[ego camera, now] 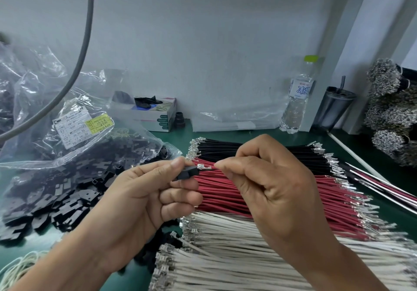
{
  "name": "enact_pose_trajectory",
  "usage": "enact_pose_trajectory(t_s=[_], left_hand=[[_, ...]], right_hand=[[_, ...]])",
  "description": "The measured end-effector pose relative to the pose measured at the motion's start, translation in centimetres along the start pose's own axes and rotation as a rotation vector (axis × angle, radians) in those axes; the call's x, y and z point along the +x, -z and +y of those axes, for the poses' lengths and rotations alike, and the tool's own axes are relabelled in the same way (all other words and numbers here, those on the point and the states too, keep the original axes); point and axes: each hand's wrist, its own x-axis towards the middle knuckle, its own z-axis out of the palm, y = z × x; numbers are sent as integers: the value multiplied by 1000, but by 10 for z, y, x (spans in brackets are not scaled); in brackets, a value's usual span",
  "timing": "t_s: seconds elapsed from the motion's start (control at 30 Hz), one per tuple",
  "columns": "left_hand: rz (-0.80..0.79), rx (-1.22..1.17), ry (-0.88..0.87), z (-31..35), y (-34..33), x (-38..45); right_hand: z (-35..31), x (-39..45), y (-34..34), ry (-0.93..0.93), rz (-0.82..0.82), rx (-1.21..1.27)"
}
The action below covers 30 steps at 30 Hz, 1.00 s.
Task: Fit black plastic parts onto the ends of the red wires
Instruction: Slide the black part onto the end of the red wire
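Mating a wire terminal with a black plastic part above the red wires

The left hand (144, 191) is pinching a black plastic part (187, 174) between thumb and forefinger, while the right hand (268, 178) is pinching a wire just behind its metal terminal (204, 167), the tip sitting right at the part's mouth, above the red wires (270, 202) lying on the green desk (180, 136) between the black wires (225, 149) farther off and the white wires (237, 245) nearer. To seat it well, I judge the terminal should be lined up straight with the opening and pushed squarely (the wire's colour is hidden by the fingers). More parts are lying loose at the left beside a clear bag (67, 133).
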Motion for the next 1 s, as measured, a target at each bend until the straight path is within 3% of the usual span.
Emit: enact_pose_trajectory(t_s=[0.27, 0.6, 0.87, 1.0], left_hand=[[2, 3, 10, 1, 2, 0], [-15, -40, 25, 1, 2, 2], [-14, -16, 24, 2, 2, 1], [-24, 4, 22, 2, 3, 0]], right_hand=[[1, -1, 1, 76, -16, -140], [0, 0, 2, 31, 44, -57], [0, -2, 3, 139, -5, -230], [-2, -2, 1, 56, -24, -157]])
